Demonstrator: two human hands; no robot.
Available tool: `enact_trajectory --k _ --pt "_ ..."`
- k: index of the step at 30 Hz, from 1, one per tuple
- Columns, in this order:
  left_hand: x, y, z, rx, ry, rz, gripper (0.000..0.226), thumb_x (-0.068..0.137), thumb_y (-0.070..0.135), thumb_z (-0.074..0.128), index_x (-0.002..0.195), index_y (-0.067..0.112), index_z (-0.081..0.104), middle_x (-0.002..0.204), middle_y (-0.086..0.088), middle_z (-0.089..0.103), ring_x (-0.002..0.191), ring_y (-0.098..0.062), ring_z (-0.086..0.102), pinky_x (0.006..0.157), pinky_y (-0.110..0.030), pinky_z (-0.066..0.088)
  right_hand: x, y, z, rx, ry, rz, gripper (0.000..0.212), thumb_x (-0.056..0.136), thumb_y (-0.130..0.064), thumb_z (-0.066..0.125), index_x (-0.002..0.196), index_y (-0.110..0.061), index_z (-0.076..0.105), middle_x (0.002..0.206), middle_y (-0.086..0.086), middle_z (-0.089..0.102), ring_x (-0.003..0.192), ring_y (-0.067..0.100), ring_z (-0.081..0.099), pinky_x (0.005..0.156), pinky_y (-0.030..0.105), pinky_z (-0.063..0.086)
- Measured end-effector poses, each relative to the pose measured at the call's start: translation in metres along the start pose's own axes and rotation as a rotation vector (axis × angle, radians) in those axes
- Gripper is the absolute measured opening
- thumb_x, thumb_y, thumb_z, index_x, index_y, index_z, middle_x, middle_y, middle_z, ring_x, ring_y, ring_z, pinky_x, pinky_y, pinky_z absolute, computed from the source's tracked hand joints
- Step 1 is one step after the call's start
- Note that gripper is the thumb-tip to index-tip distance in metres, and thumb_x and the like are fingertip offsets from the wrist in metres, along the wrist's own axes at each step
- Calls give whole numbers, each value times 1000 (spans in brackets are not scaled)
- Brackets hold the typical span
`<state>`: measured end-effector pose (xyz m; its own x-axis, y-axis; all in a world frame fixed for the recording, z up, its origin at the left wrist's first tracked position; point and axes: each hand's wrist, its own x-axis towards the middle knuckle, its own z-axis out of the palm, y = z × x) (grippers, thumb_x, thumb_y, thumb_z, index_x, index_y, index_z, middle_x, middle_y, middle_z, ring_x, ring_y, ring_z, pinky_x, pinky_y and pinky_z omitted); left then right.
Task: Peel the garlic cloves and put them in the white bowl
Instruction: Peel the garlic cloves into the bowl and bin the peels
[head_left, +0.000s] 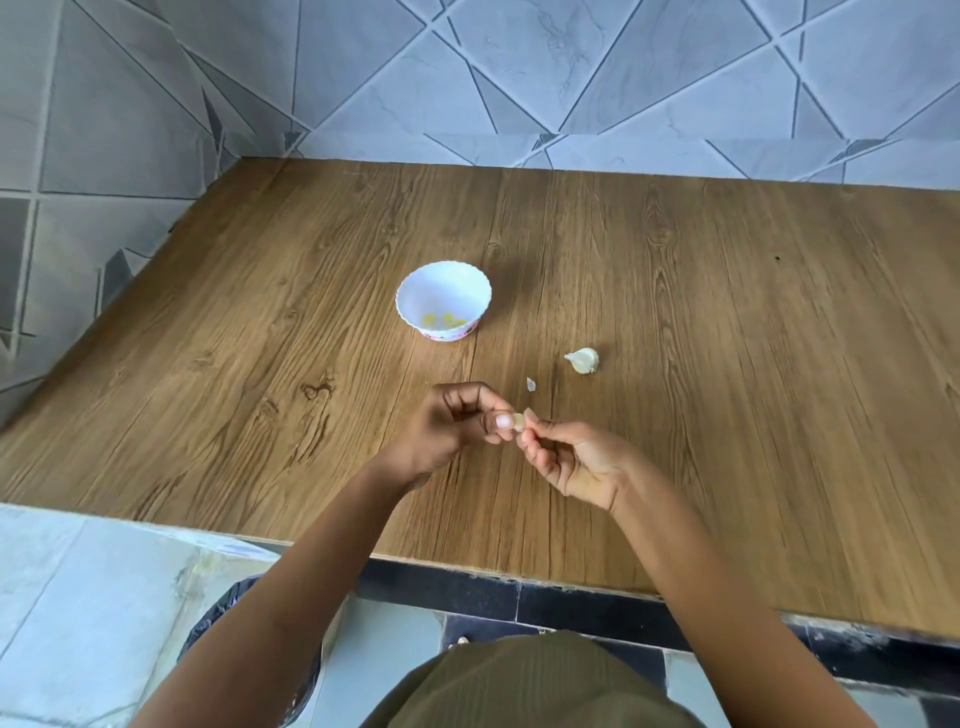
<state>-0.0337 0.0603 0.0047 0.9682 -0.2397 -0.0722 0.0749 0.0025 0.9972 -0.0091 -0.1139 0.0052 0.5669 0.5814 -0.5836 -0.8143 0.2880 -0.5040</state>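
I see the left hand pinching a garlic clove between thumb and fingers, while the right hand nips its skin. The white bowl sits at eleven o'clock from the hands (yellowish peeled cloves inside). Remaining garlic lies at one o'clock on the wooden table.

A wood-grain bench stands against a wall of grey marbled tiles cut by dark diagonal lines, and below its near edge a pale tiled floor shows, with a bin lined with a dark bag beside the bench's dark base.
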Motion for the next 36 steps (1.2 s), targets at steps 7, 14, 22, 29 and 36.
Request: enact_trajectory --k 7,14,22,29,36 --pt "3 -1 -4 5 79 -263 20 71 29 72 80 12 70 71 1 71 70 -11 68 59 -17 52 12 25 -14 -947 191 -983 8 89 -3 60 81 -4 62 73 -7 64 66 5 60 61 24 51" --pt "1 -5 5 -91 184 -307 24 71 30 73 81 9 70 67 0 70 66 -9 68 56 -15 51 18 29 -19 -1286 362 -1409 5 85 1 63 80 1 62 76 4 63 68 15 61 59 29 50" --pt "1 -8 2 -113 328 -258 11 86 14 66 80 5 68 65 -1 69 62 -7 66 58 -16 54 19 36 -21 -1306 401 -1304 14 89 -17 63 79 -7 62 71 -4 61 55 5 50 49 16 38" --pt "2 -6 1 -81 282 -282 10 90 11 61 87 3 67 72 -3 70 67 -7 68 61 -15 54 18 30 -26 -1239 386 -985 32 81 -44 62 73 -14 69 62 -3 66 49 11 56 46 34 46" --pt "-2 -3 -1 74 308 -224 12 89 11 63 87 0 65 74 -7 68 66 -10 66 63 -19 55 19 25 -12 -965 371 -864 10 87 -12 64 94 -13 71 81 0 72 65 10 68 65 27 56"
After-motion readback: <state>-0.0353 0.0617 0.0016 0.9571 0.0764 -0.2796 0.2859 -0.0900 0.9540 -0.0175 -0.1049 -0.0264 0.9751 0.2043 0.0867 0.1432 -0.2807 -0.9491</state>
